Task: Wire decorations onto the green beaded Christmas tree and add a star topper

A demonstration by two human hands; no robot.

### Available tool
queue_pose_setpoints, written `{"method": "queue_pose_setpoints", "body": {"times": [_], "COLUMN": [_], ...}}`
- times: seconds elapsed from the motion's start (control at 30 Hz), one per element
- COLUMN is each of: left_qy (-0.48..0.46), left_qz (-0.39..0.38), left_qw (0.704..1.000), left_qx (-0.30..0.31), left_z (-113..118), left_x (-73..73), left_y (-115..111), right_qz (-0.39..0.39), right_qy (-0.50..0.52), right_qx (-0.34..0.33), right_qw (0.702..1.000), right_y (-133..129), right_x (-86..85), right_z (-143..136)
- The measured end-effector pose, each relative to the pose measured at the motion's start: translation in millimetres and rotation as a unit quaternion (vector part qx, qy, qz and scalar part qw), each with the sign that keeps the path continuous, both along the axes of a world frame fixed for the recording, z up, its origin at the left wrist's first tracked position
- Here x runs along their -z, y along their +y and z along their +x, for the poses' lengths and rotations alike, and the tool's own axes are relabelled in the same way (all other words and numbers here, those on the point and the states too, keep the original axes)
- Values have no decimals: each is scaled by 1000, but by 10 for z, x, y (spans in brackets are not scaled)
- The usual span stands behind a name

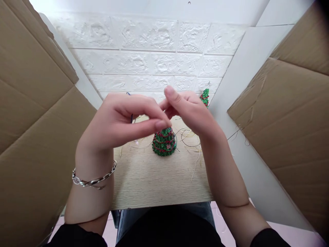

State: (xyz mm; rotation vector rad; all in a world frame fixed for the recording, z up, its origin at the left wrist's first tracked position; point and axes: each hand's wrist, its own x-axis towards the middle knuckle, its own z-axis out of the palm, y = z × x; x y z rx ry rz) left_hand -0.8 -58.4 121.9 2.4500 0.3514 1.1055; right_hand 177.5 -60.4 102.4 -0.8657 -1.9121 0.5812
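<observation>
My left hand (pixel 113 118) is raised over the table, thumb and index fingertip pressed together in a pinch. Against it, my right hand (pixel 192 111) has its fingers curled in and its thumb pointing up. The fingertips of both hands meet or overlap, and whatever lies between them is too small or hidden to make out. A bit of dark thread (pixel 132 118) shows by my left fingers. Below the hands stands a green beaded Christmas tree (pixel 164 143) with red strands wound round it; its top is hidden behind my left fingertips.
Loose dark and pale strings (pixel 190 139) lie on the wooden table (pixel 159 185). A second beaded tree (pixel 205 97) with a star stands at the back right. Cardboard sheets rise at left (pixel 43 103) and right (pixel 288 130); a white brick-pattern wall (pixel 149 36) closes the back.
</observation>
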Motion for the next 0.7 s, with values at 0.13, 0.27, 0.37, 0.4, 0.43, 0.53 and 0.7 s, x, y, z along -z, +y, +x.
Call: {"method": "queue_pose_setpoints", "body": {"times": [0.13, 0.27, 0.37, 0.4, 0.43, 0.53, 0.7], "left_qy": [107, 227, 271, 281, 289, 305, 305], "left_qz": [-61, -52, -57, -66, -72, -62, -36], "left_qw": [983, 962, 950, 946, 944, 943, 952], "left_qx": [138, 143, 143, 145, 144, 118, 3], "left_z": [-28, 55, 123, 130, 126, 62, -66], "left_x": [-66, -125, -157, -165, -173, -186, -181], "left_y": [-113, -217, -283, -297, -307, -311, -290], "right_qz": [-138, -202, -217, -214, -212, -227, -207], "right_qy": [-57, -77, -6, 21, 42, 115, 320], "right_qx": [-140, -187, -232, -247, -262, -298, -251], "right_qw": [979, 958, 948, 945, 940, 920, 889], "right_y": [-74, -124, -153, -152, -144, -95, -53], "right_x": [-25, -46, -40, -27, -10, 47, 33], "right_z": [-60, -115, -167, -183, -198, -241, -275]}}
